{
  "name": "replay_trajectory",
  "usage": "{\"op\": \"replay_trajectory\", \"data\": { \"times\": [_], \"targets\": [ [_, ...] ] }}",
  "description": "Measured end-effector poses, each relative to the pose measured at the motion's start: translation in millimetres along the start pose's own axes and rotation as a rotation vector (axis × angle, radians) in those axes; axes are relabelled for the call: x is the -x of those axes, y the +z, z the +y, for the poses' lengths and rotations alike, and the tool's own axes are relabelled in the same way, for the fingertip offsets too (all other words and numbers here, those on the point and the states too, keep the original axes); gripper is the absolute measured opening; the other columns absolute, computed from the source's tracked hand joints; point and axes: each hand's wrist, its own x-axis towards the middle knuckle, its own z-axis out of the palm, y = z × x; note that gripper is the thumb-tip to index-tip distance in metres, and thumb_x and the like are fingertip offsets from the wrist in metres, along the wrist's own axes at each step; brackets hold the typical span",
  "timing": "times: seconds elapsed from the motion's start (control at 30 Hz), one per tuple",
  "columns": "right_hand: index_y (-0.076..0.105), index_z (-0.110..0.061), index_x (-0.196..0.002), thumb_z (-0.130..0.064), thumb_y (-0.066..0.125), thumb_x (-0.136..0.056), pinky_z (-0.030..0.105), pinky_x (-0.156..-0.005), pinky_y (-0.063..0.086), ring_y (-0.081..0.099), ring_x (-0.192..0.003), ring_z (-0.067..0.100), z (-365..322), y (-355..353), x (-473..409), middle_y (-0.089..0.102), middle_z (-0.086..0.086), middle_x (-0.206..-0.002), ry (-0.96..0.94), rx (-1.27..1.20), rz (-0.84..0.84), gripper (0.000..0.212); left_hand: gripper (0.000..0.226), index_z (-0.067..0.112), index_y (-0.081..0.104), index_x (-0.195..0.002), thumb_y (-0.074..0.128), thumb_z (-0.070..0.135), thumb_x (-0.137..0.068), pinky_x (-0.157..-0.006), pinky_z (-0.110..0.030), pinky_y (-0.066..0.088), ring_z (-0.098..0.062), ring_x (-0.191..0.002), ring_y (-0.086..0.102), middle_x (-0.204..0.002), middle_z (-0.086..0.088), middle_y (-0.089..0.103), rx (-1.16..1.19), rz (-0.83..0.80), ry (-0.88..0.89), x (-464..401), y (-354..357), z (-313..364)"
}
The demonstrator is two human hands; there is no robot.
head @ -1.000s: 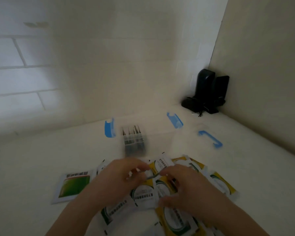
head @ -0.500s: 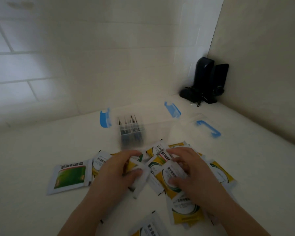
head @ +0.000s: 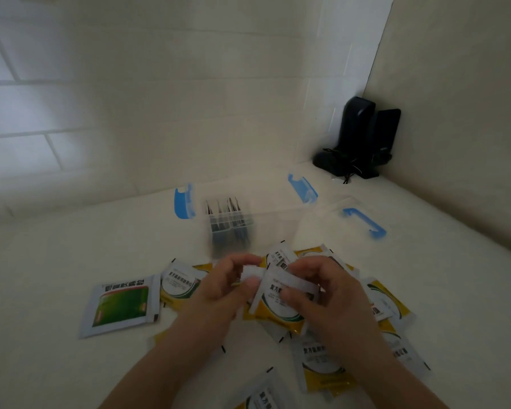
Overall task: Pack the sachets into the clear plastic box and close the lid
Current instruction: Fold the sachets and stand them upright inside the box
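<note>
Several yellow-and-white sachets (head: 325, 364) lie scattered on the white table, and a green-and-white sachet (head: 121, 305) lies apart at the left. My left hand (head: 219, 293) and my right hand (head: 322, 290) together hold a small stack of sachets (head: 278, 293) just above the pile. Behind them stands the clear plastic box (head: 266, 219) with blue latches (head: 185, 202); several sachets (head: 229, 228) stand upright at its left end. Its clear lid (head: 334, 222) with a blue handle (head: 365, 222) lies to the right of the box.
A black device with cables (head: 357, 140) stands in the far right corner. Tiled walls close the table at the back and right. Bare table surface (head: 56, 261) lies at the left.
My hands rose off the pile with sachets gathered between them. The camera view shifted slightly; the box and lid stayed put.
</note>
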Motion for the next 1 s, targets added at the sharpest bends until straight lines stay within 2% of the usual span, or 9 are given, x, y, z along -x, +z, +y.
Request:
{"op": "replay_trajectory", "data": {
  "times": [0.1,0.23,0.33,0.4,0.43,0.57,0.7,0.87,1.0],
  "targets": [
    [0.053,-0.044,-0.078,-0.028,0.074,-0.069,0.012,-0.061,0.050,0.057,-0.079,-0.002,-0.8,8.4,3.1,0.059,-0.021,-0.084,-0.040,0.172,0.066,0.028,0.030,0.039,0.060,-0.097,0.072,0.039,-0.070,-0.072,-0.026,0.057,-0.013,-0.087,0.069,-0.096,0.008,0.072,-0.114,-0.109,0.042,2.2,4.3,1.7],
    [0.047,-0.041,-0.080,-0.050,0.071,-0.059,0.014,-0.055,0.045,0.050,-0.067,0.002,-6.1,2.2,7.2,0.052,-0.013,-0.075,-0.023,0.214,0.049,0.033,0.027,0.034,0.058,-0.094,0.071,0.018,-0.075,-0.075,-0.028,0.058,-0.008,-0.086,0.068,-0.093,0.006,0.071,-0.295,0.043,0.098,0.3,0.6,-1.9],
    [0.051,-0.048,-0.090,-0.065,0.067,-0.052,0.011,-0.063,0.044,0.051,-0.078,-0.005,-8.8,-1.6,13.5,0.055,-0.024,-0.090,-0.070,0.393,-0.386,0.045,0.040,0.036,0.052,-0.101,0.066,0.006,-0.078,-0.070,-0.019,0.056,-0.005,-0.088,0.068,-0.093,0.007,0.070,-0.248,0.151,0.096,-2.2,-7.8,-2.8],
    [0.056,-0.047,-0.105,-0.058,0.071,-0.060,0.019,-0.080,0.040,0.050,-0.092,0.000,-1.1,6.8,18.5,0.057,-0.018,-0.098,-0.190,0.511,-0.662,0.049,0.051,0.040,0.046,-0.110,0.064,0.005,-0.079,-0.067,-0.014,0.054,-0.002,-0.087,0.067,-0.094,0.009,0.070,-0.200,0.194,0.099,-2.8,-10.4,-2.1],
    [0.060,-0.041,-0.109,-0.052,0.072,-0.065,0.025,-0.083,0.037,0.048,-0.096,0.008,4.1,12.5,20.3,0.059,-0.007,-0.101,-0.281,0.569,-0.696,0.047,0.056,0.046,0.042,-0.111,0.064,0.005,-0.080,-0.067,-0.013,0.054,-0.002,-0.089,0.067,-0.097,0.009,0.070,-0.190,0.198,0.100,-2.6,-10.7,-2.1],
    [0.060,-0.034,-0.110,-0.050,0.066,-0.072,0.022,-0.082,0.023,0.037,-0.101,0.006,7.2,23.5,21.1,0.051,-0.005,-0.108,-0.348,0.651,-0.732,0.041,0.058,0.053,0.041,-0.106,0.062,0.004,-0.081,-0.068,-0.016,0.055,-0.004,-0.092,0.066,-0.105,0.005,0.065,-0.222,0.175,0.127,-2.3,-9.5,-3.6],
    [0.047,-0.037,-0.083,-0.038,0.072,-0.070,0.004,-0.072,0.028,0.034,-0.084,-0.014,-2.6,20.8,19.4,0.040,-0.031,-0.088,-0.132,0.477,-0.710,0.028,0.034,0.038,0.060,-0.090,0.060,0.005,-0.083,-0.069,-0.012,0.052,0.001,-0.091,0.064,-0.100,0.012,0.066,-0.293,0.138,0.127,-2.2,-8.5,-3.3],
    [0.040,-0.052,-0.076,-0.026,0.072,-0.072,-0.005,-0.075,0.032,0.040,-0.094,-0.020,-2.6,19.3,15.6,0.047,-0.030,-0.088,-0.012,0.402,-0.489,0.041,0.026,0.029,0.068,-0.082,0.057,0.005,-0.084,-0.074,-0.008,0.047,0.000,-0.090,0.061,-0.095,0.008,0.067,-0.401,0.076,0.110,0.8,-6.8,-2.1],
    [0.042,-0.051,-0.077,-0.023,0.075,-0.069,0.000,-0.065,0.040,0.045,-0.085,-0.021,-1.6,21.2,11.4,0.050,-0.026,-0.083,0.017,0.369,-0.301,0.043,0.011,0.035,0.066,-0.086,0.058,0.028,-0.083,-0.079,-0.019,0.050,-0.002,-0.087,0.061,-0.089,0.010,0.067,-0.448,0.018,0.123,2.3,-6.0,-0.6]
  ]
}}
